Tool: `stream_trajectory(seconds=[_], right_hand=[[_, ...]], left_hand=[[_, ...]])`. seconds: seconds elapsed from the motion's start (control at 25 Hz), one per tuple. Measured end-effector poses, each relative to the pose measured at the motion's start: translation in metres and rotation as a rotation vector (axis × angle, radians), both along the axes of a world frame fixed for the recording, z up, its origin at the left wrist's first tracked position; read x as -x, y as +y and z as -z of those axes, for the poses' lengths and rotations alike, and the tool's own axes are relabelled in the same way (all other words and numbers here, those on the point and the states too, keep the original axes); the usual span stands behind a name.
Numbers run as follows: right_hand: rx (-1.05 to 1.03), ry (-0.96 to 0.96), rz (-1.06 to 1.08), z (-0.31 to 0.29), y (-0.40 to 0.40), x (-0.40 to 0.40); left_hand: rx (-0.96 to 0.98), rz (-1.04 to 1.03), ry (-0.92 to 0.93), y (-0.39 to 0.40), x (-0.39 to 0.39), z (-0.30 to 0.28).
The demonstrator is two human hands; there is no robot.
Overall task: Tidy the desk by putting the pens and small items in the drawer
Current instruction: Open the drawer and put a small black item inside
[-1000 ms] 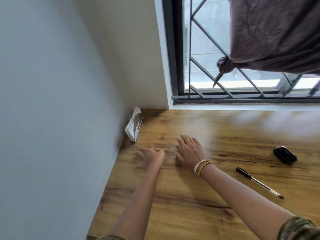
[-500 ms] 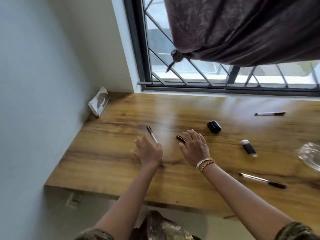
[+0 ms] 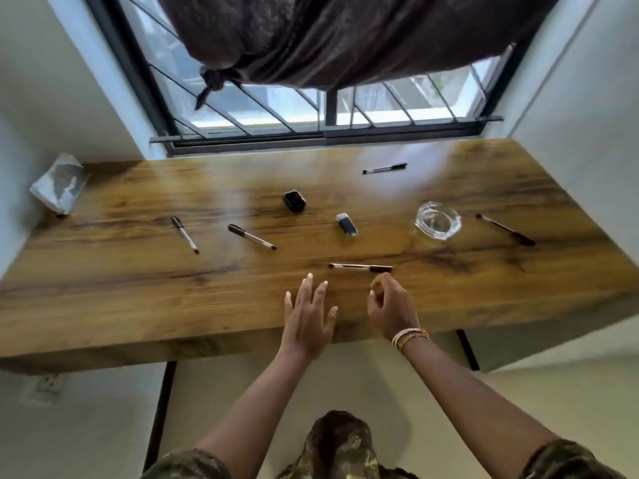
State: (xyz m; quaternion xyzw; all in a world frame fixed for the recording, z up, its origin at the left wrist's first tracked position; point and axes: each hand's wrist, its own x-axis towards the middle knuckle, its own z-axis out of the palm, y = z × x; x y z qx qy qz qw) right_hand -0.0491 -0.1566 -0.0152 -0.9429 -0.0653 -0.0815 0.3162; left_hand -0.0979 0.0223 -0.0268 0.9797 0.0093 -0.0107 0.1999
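Several pens lie scattered on the wooden desk (image 3: 121,288): one at the left (image 3: 185,234), one beside it (image 3: 251,236), one near the front (image 3: 359,267), one at the back (image 3: 384,168) and one at the far right (image 3: 505,229). A small black case (image 3: 294,200) and a dark lighter-like item (image 3: 347,223) sit mid-desk. My left hand (image 3: 309,318) hovers over the front edge with fingers spread. My right hand (image 3: 392,307) hangs just short of the front pen, fingers loosely curled and holding nothing. No drawer is visible.
A glass ashtray (image 3: 438,220) stands right of centre. A white tissue pack (image 3: 58,188) leans in the back left corner against the wall. The barred window (image 3: 311,112) and a knotted dark curtain (image 3: 345,39) rise behind the desk. Walls close both sides.
The view has pulled back and swung right, so the whole desk shows. Both hands have drawn back from mid-desk to the front edge, the right one now near the front pen.
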Motion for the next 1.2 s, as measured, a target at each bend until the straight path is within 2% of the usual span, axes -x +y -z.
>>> stream_trajectory(seconds=[0.16, 0.2, 0.28, 0.32, 0.4, 0.48, 0.52, 0.6, 0.68, 0.76, 0.88, 1.08, 1.2], right_hand=[[0.038, 0.050, -0.033, 0.022, -0.025, 0.035], [-0.002, 0.086, 0.004, 0.033, -0.024, 0.043], [-0.163, 0.223, 0.207, 0.060, -0.017, 0.054], [-0.289, 0.335, 0.343, 0.075, -0.012, 0.058], [-0.670, 0.649, 0.566, 0.098, -0.002, 0.059], [-1.097, 0.930, 0.701, 0.109, 0.005, 0.056], [-1.277, 1.002, 0.749, 0.113, 0.004, 0.051], [-1.598, 1.017, 0.819, 0.118, -0.007, 0.034], [-1.890, 0.941, 0.866, 0.122, -0.025, 0.018], [-2.095, 0.874, 0.896, 0.126, -0.038, 0.012], [-2.085, 0.855, 0.834, 0.134, -0.044, 0.023], [-1.980, 0.863, 0.906, 0.143, -0.050, 0.060], [-1.976, 0.840, 0.903, 0.142, -0.057, 0.099]], left_hand=[[-0.187, 0.030, 0.057, -0.012, -0.005, 0.011], [-0.208, 0.039, 0.058, -0.010, -0.005, 0.013], [-0.229, 0.055, 0.046, -0.008, -0.006, 0.015], [-0.236, 0.057, 0.029, -0.007, -0.006, 0.018], [-0.250, 0.052, -0.004, -0.007, -0.005, 0.021], [-0.243, 0.048, -0.036, -0.006, -0.005, 0.023], [-0.244, 0.049, -0.052, -0.006, -0.005, 0.025], [-0.250, 0.048, -0.078, -0.006, -0.006, 0.027], [-0.250, 0.039, -0.101, -0.007, -0.006, 0.027], [-0.273, 0.038, -0.114, -0.007, -0.006, 0.030], [-0.274, 0.026, -0.109, -0.005, -0.008, 0.030], [-0.275, 0.011, -0.087, -0.008, -0.007, 0.028], [-0.162, -0.031, 0.010, -0.011, -0.004, 0.022]])
